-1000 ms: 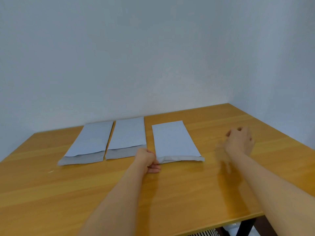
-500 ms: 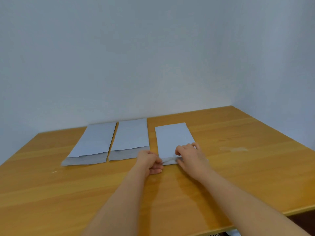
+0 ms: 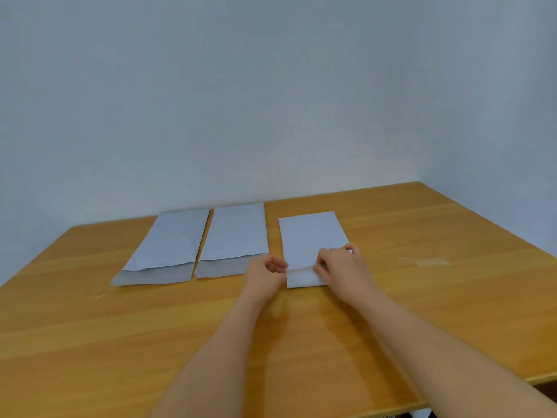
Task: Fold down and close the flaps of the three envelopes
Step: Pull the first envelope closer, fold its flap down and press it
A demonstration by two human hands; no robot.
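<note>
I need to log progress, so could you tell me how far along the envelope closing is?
None looks closed yet. Both hands, left and right, are at the near end of the right envelope, working its flap. The left envelope and middle envelope lie untouched, flaps still open.

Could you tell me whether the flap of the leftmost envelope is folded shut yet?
Not yet: the leftmost envelope lies flat with its flap spread open at the near end, untouched by either hand.
</note>
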